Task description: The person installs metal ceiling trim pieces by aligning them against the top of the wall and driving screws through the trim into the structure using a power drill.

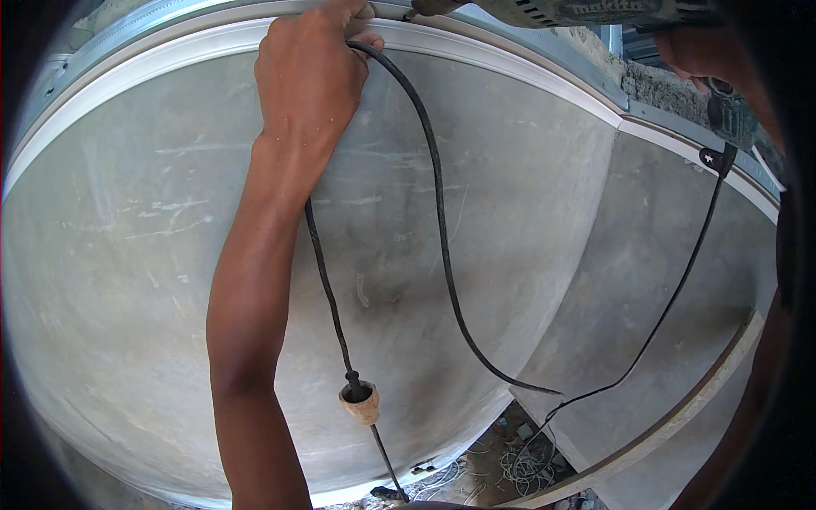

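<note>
Along the white moulding [229, 34] at the top of the grey wall, my left hand [310, 72] is closed, fingertips pressed near its upper edge. A black cable [438, 178] runs into that hand beside the thumb and comes out below the wrist. Whether the fingertips also pinch something small cannot be seen. At the upper right, my right hand [710, 53] grips a power drill [544, 12], partly cut off by the frame's top. The drill's front end points left, close to my left fingertips. From the base of its handle hangs a power cord [680, 280].
Lower down, a pale cup-shaped connector [360, 403] hangs on the cable against the wall. A metal channel [110, 47] runs above the moulding. A curved wooden strip [680, 416] crosses the lower right. Tangled wires [527, 467] and rubble lie on the ground.
</note>
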The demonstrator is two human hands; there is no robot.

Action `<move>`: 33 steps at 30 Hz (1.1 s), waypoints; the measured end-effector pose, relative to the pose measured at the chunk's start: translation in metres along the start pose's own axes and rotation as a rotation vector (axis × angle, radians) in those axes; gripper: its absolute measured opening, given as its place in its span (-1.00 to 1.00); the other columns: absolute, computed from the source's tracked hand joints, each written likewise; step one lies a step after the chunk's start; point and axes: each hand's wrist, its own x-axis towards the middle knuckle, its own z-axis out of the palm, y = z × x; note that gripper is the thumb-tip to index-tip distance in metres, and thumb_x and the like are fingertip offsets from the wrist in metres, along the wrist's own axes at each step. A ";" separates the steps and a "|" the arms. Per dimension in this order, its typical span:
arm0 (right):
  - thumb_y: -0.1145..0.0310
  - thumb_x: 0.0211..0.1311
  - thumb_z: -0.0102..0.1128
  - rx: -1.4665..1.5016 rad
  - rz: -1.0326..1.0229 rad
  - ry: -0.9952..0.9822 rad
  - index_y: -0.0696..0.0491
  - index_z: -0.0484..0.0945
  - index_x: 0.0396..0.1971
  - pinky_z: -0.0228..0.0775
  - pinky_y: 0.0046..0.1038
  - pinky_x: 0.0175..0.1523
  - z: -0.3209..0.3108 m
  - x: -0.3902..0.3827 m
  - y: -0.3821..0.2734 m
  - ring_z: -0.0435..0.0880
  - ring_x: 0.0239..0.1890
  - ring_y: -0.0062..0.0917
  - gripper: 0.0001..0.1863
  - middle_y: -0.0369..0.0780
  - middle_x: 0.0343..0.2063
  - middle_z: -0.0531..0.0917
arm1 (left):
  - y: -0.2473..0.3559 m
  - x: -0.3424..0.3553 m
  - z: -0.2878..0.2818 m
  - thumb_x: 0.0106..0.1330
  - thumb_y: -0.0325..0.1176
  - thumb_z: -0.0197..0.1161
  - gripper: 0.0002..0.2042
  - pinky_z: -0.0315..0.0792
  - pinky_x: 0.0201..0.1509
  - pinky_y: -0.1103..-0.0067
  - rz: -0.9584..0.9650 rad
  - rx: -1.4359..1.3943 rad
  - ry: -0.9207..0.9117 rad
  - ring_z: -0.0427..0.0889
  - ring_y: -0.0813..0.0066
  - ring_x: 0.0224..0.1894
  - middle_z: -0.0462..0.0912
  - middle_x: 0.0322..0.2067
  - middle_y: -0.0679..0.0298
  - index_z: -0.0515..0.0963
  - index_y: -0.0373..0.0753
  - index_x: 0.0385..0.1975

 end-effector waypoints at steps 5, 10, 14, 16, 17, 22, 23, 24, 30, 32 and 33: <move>0.55 -0.04 0.35 -0.013 -0.008 0.011 0.15 0.52 0.07 0.56 -0.31 0.01 -0.001 0.001 0.000 0.72 -0.25 -0.34 -0.45 -0.11 -0.21 0.70 | 0.003 -0.002 -0.001 0.07 -0.52 0.39 -0.88 0.47 -0.35 0.29 0.053 -0.048 0.051 0.66 0.03 -0.46 0.62 -0.56 0.00 0.60 -0.36 -0.43; 0.55 -0.03 0.35 -0.026 -0.014 0.012 0.14 0.52 0.07 0.56 -0.31 0.00 0.000 0.004 0.001 0.72 -0.25 -0.34 -0.46 -0.11 -0.22 0.70 | 0.007 -0.004 0.000 0.08 -0.51 0.40 -0.87 0.48 -0.34 0.29 0.071 -0.021 0.083 0.67 0.03 -0.45 0.63 -0.54 0.00 0.61 -0.36 -0.39; 0.55 -0.03 0.35 -0.025 -0.024 0.015 0.14 0.53 0.06 0.56 -0.32 0.00 0.002 0.006 -0.001 0.72 -0.26 -0.35 -0.46 -0.11 -0.22 0.70 | 0.001 -0.003 -0.003 0.09 -0.50 0.41 -0.85 0.49 -0.32 0.29 0.114 -0.049 0.116 0.68 0.02 -0.43 0.65 -0.51 -0.02 0.63 -0.36 -0.36; 0.55 -0.03 0.35 -0.033 -0.024 0.012 0.14 0.53 0.06 0.56 -0.32 -0.01 0.002 0.007 0.000 0.72 -0.26 -0.35 -0.47 -0.11 -0.22 0.70 | 0.005 -0.002 -0.003 0.09 -0.49 0.42 -0.85 0.49 -0.31 0.29 0.053 -0.054 0.073 0.68 0.02 -0.42 0.65 -0.51 -0.02 0.63 -0.36 -0.36; 0.55 -0.03 0.35 -0.036 -0.027 0.011 0.14 0.53 0.06 0.57 -0.32 -0.01 0.004 0.007 -0.001 0.72 -0.26 -0.35 -0.47 -0.11 -0.22 0.70 | 0.007 -0.001 -0.003 0.09 -0.49 0.42 -0.84 0.50 -0.31 0.28 -0.006 -0.056 0.031 0.68 0.01 -0.41 0.66 -0.50 -0.02 0.63 -0.36 -0.36; 0.55 -0.03 0.35 -0.054 -0.029 0.010 0.13 0.54 0.05 0.57 -0.32 -0.02 0.003 0.007 0.002 0.72 -0.27 -0.35 -0.48 -0.12 -0.23 0.70 | 0.009 -0.005 0.001 0.09 -0.48 0.42 -0.84 0.51 -0.30 0.29 0.092 0.009 0.128 0.69 0.04 -0.41 0.66 -0.50 -0.02 0.64 -0.34 -0.34; 0.55 -0.03 0.34 -0.057 -0.027 0.007 0.13 0.54 0.05 0.57 -0.32 -0.02 0.003 0.006 0.002 0.72 -0.27 -0.35 -0.48 -0.12 -0.23 0.70 | 0.008 -0.004 0.004 0.10 -0.48 0.42 -0.83 0.52 -0.29 0.31 0.081 0.007 0.127 0.70 0.05 -0.40 0.67 -0.49 -0.01 0.65 -0.34 -0.32; 0.55 -0.03 0.34 -0.047 -0.033 0.020 0.13 0.54 0.05 0.57 -0.32 -0.02 0.002 0.007 0.001 0.72 -0.27 -0.35 -0.48 -0.12 -0.23 0.70 | 0.001 -0.004 0.001 0.10 -0.48 0.42 -0.83 0.52 -0.29 0.31 0.088 0.023 0.131 0.70 0.05 -0.40 0.67 -0.49 -0.01 0.65 -0.34 -0.32; 0.55 -0.02 0.34 -0.084 -0.041 0.013 0.12 0.54 0.04 0.57 -0.32 -0.03 0.000 0.007 0.002 0.72 -0.28 -0.35 -0.49 -0.12 -0.24 0.71 | -0.004 0.000 0.001 0.16 -0.19 0.48 -0.73 0.53 -0.27 0.38 0.167 0.131 0.094 0.74 0.21 -0.43 0.75 -0.43 0.08 0.73 -0.22 -0.23; 0.55 -0.02 0.34 -0.103 -0.037 0.005 0.12 0.54 0.04 0.57 -0.32 -0.04 -0.002 0.007 0.005 0.72 -0.28 -0.35 -0.49 -0.12 -0.24 0.71 | 0.014 -0.001 -0.002 0.12 -0.48 0.41 -0.80 0.54 -0.25 0.34 -0.019 -0.019 -0.001 0.72 0.07 -0.37 0.70 -0.45 -0.01 0.66 -0.36 -0.26; 0.54 -0.02 0.34 -0.088 -0.037 0.012 0.12 0.55 0.03 0.57 -0.32 -0.04 0.002 0.008 0.006 0.72 -0.28 -0.35 -0.49 -0.12 -0.24 0.71 | 0.018 -0.004 -0.005 0.12 -0.48 0.41 -0.80 0.54 -0.25 0.34 -0.017 -0.002 -0.006 0.72 0.07 -0.37 0.70 -0.45 -0.01 0.66 -0.36 -0.26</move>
